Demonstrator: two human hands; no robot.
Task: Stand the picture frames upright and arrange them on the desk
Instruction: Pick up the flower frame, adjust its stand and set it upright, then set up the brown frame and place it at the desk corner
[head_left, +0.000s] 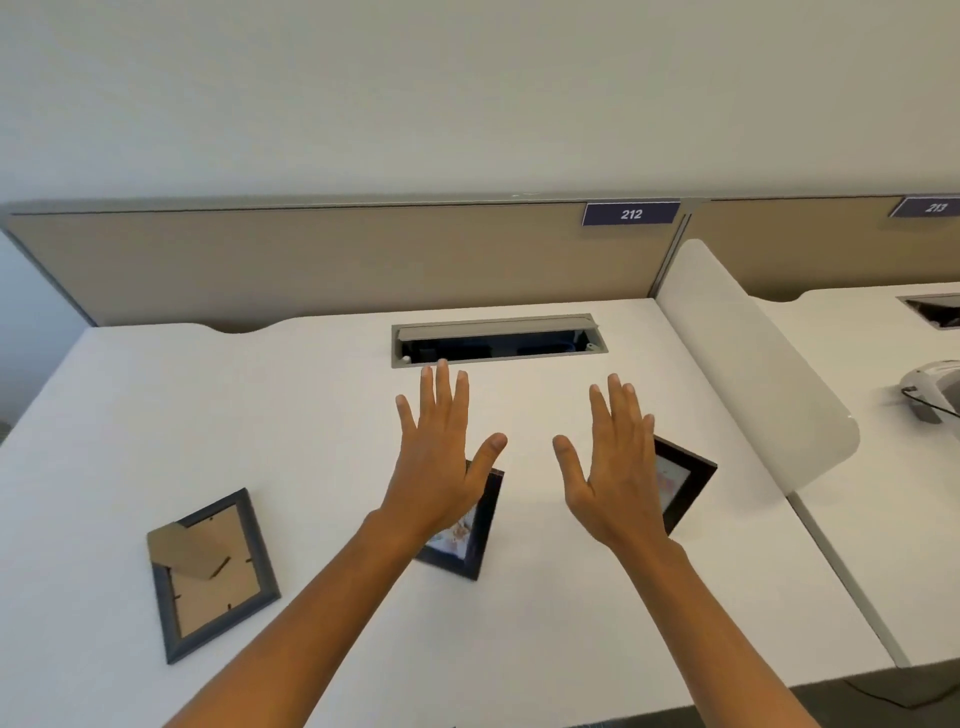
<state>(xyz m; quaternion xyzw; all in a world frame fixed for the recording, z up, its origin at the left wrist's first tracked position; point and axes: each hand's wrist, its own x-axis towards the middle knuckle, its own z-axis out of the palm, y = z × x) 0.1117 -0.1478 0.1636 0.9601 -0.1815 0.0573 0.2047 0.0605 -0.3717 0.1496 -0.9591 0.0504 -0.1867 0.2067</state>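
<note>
Three picture frames lying flat on the white tabletop (571, 597), none standing yet. Seeing only the head view. Hovering above the middle, both hands empty: left hand (441, 457) with fingers straight and spread, partly covering the middle frame (470, 540); right hand (613, 467) spread the same way, hiding part of the right frame (685, 478). Lying face down near the left edge, well apart from the others, the left frame (213, 571), showing its brown back and folded stand. Judging the step as just beginning, before any grasp. Needing next: lowering onto one frame, gripping its edges, lifting, opening the back stand, placing upright. Sitting beyond the fingertips, an open cable tray (498, 343).
</note>
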